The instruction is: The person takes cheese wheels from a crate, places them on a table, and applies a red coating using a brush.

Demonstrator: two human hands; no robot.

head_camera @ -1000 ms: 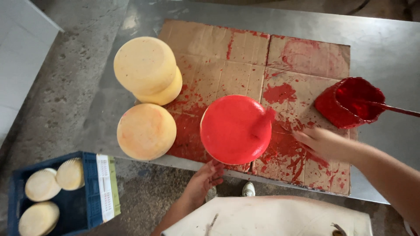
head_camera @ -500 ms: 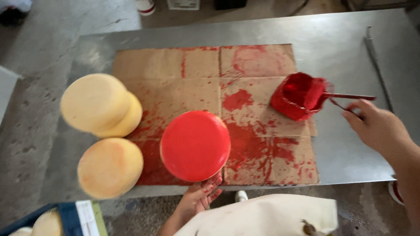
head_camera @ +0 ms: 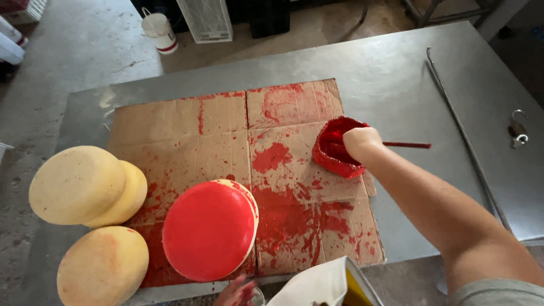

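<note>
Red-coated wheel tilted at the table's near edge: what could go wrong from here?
The red-coated wheel stands tilted near the table edge, steadied only by the left hand from below; it might slip or roll off. Its wet coating could smear onto the two stacked pale wheels nearby. The right hand is at the small red paint bowl, which might tip and spill across the cardboard.

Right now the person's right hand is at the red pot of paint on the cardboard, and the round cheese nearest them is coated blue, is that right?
Not quite. The right hand is at the red pot on the cardboard, but the cheese nearest them is coated red, not blue. The head view shows it clearly.
</note>
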